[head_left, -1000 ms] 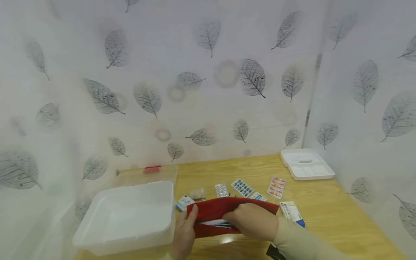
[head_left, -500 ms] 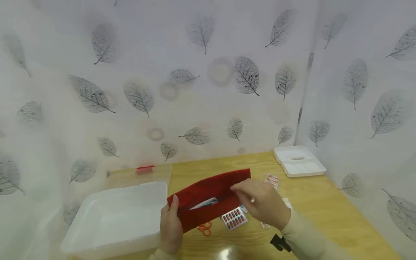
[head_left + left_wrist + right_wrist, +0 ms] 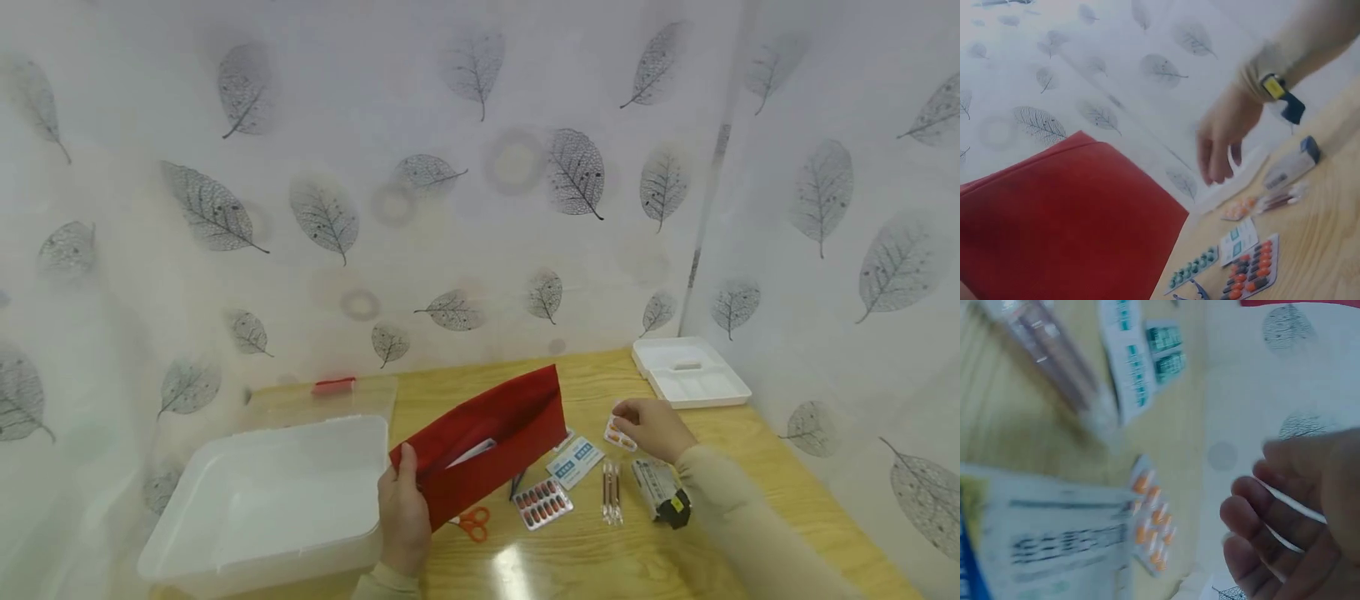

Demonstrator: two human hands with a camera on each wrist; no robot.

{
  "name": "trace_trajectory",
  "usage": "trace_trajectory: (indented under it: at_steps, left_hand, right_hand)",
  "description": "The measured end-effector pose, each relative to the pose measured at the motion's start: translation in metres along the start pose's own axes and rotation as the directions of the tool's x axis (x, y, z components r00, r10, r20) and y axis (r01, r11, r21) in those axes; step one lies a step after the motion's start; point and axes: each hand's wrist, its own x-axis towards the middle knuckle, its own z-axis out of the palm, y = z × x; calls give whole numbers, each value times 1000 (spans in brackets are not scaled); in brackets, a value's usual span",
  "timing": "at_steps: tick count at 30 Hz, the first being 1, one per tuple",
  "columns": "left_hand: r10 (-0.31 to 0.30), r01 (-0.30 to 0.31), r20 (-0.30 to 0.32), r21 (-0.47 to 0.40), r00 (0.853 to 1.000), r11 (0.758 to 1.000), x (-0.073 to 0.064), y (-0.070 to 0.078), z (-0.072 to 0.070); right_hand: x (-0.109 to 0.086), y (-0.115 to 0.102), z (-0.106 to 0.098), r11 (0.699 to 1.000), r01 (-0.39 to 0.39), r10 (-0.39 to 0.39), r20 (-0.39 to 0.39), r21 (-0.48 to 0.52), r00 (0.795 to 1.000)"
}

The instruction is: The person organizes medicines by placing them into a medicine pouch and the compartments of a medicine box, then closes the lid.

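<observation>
My left hand [image 3: 403,517] grips the near left end of a red pouch [image 3: 502,467], thumb on its front. The pouch is tilted, its mouth gapes, and a white packet [image 3: 472,452] shows inside. To the right, my right hand [image 3: 656,429] hovers over a blister pack of orange capsules [image 3: 620,438], its fingers loosely bent. In the right wrist view, a gap shows between that hand and the orange blister pack [image 3: 1152,519], and nothing is between the fingers. The left wrist view has the red pouch [image 3: 1079,219] covering much of its left half.
A white plastic bin [image 3: 378,425] stands at left, a white compartment tray [image 3: 690,375] at back right. On the table lie a blister pack of dark-and-red capsules [image 3: 542,503], orange-handled scissors [image 3: 474,522], a white-and-blue packet [image 3: 575,462], wrapped swabs [image 3: 611,492] and a medicine box [image 3: 655,483].
My right hand has let go of the pouch and moved right, over the orange capsules. The pouch has been lifted and tilted in my left hand, uncovering items on the table.
</observation>
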Motion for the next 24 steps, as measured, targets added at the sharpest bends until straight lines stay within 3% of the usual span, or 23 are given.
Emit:
trace_trajectory:
  at_steps: [4,9,16,19,24]
  left_hand:
    - [13,-14,-61,-16,998,1000,1,2,1]
    - [34,-35,-136,-11,990,999,1,5,1]
    - [33,-36,-94,-30,995,999,2,6,1]
    - [17,-21,-74,-47,997,999,2,6,1]
    - [-1,-1,-55,-38,998,999,-2,6,1]
  right_hand:
    - [-7,4,13,999,23,-17,128,-45,992]
    - [-17,-12,23,993,-40,62,191,-113,980]
    - [-37,-39,36,971,-163,188,144,-173,971]
    - [-46,-46,45,963,-231,250,141,-138,958]
    - [-52,-47,57,961,-271,275,88,-57,958]
